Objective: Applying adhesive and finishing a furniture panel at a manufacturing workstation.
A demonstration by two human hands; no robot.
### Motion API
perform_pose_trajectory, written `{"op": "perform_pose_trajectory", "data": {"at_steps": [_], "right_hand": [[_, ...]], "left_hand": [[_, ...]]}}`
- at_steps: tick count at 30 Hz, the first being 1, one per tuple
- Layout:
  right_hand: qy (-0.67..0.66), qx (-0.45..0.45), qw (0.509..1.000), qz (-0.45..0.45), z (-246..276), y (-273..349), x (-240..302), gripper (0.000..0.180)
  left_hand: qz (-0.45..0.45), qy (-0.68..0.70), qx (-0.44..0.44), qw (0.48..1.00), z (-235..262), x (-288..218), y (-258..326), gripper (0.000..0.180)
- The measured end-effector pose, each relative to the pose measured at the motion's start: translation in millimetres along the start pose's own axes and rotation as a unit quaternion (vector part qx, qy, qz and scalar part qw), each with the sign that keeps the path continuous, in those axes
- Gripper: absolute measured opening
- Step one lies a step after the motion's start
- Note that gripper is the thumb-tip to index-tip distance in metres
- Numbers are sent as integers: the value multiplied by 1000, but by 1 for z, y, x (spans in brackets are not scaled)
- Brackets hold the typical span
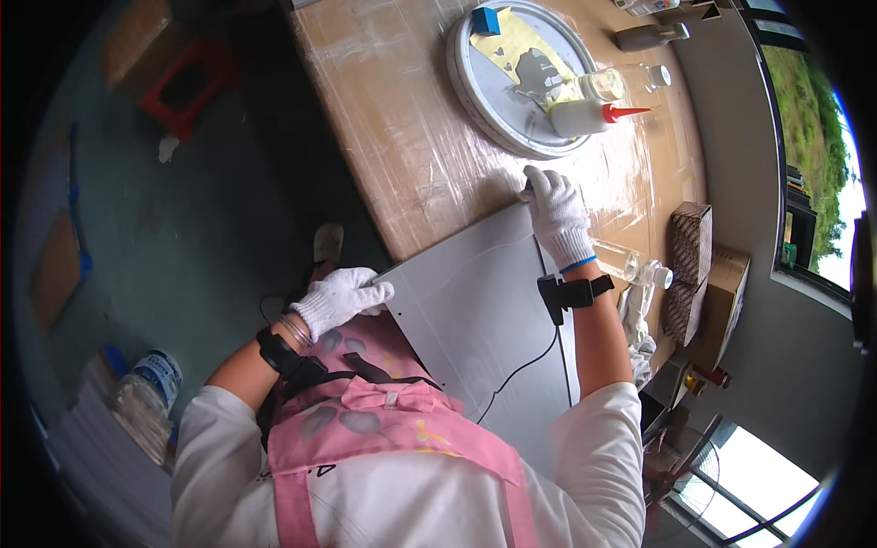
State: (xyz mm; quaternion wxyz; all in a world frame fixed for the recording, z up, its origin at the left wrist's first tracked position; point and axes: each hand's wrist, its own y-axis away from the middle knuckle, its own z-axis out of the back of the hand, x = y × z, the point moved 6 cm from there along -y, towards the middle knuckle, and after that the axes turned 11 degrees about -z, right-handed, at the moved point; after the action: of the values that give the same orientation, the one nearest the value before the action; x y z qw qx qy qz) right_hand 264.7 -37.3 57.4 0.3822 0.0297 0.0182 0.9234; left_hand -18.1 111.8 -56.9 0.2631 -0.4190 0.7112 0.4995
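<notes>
A flat grey panel [475, 301] lies over the near end of the table, its near part beside my pink apron. My left hand [343, 300], in a white knitted glove, grips the panel's left corner. At the panel's far right corner is my right hand [559, 215], gloved too, its fingers closed on a small dark thing that they mostly hide. Beyond that hand sits a round grey lid [470, 102] bearing a yellow sheet [512, 38], smeared grey paste [539, 73] and a blue block [486, 21]. A white squeeze bottle [580, 118] with a red nozzle lies at its edge.
Clear bottles [621, 260] lie on the film-covered table [393, 137]. Patterned boxes [690, 242] and a carton [722, 301] stand along the right wall. A red stool [187, 87] and a tub [157, 376] are on the floor to the left. A dark cable [521, 368] crosses the panel.
</notes>
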Motion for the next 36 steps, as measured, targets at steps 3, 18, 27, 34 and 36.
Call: {"op": "perform_pose_trajectory", "data": {"at_steps": [3,18,27,34,36], "right_hand": [[-64,-9,998,8,4,1,-3,38],[-99,-54,993,-27,19,5,-24,33],[-163,-48,981,-93,20,4,-38,30],[-172,-4,983,-70,19,5,-26,30],[-181,13,981,-62,18,7,-24,31]], "left_hand": [[0,10,7,1000,0,-1,0,40],[26,-69,30,997,-1,-17,3,48],[67,-68,33,995,2,-12,4,43],[67,-33,32,997,-2,-19,7,41],[70,-25,29,997,-3,-22,7,42]]}}
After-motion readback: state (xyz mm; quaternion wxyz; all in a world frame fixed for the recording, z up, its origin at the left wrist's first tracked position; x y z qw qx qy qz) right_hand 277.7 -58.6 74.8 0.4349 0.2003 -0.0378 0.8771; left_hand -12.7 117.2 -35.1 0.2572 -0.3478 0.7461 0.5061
